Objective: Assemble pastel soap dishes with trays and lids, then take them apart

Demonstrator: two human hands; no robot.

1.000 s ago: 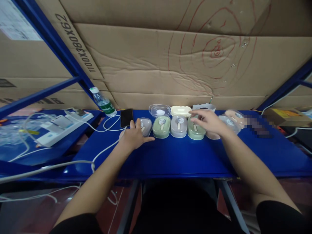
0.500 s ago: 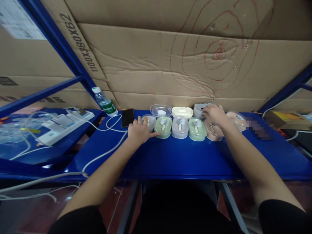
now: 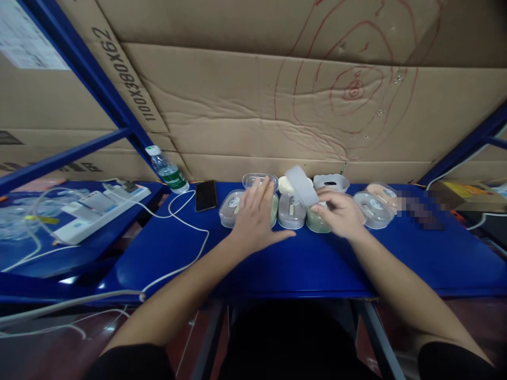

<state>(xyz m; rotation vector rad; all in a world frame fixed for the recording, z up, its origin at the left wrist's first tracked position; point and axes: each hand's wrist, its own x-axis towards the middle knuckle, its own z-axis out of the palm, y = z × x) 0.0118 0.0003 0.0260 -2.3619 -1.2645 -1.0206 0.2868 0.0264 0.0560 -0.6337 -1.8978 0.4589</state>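
Note:
My right hand [image 3: 340, 214] pinches a pale grey, rounded tray-like piece [image 3: 303, 186], tilted up above the row of boxes. Fingers spread, my left hand [image 3: 253, 214] hovers over a green box [image 3: 274, 210] and partly hides it. A clear-lidded grey box [image 3: 228, 210] sits left of that hand. Between my hands stands a grey-lilac box [image 3: 292, 211], with another green box [image 3: 318, 223] beside it, partly covered by my right fingers. Behind them are a clear lid [image 3: 249, 181], a cream tray [image 3: 284, 184] and an open grey container [image 3: 331, 183].
Right of the row lie a grey box [image 3: 374, 211] and a pinkish box [image 3: 383, 194]. A phone [image 3: 206, 196], a water bottle [image 3: 170, 171] and white cables [image 3: 186, 264] are on the left. A power strip [image 3: 103, 214] lies farther left. Cardboard [image 3: 222, 142] walls the back.
My right hand has come left and toward me from the back grey container, lifting the grey piece. My left hand has moved right and spread its fingers.

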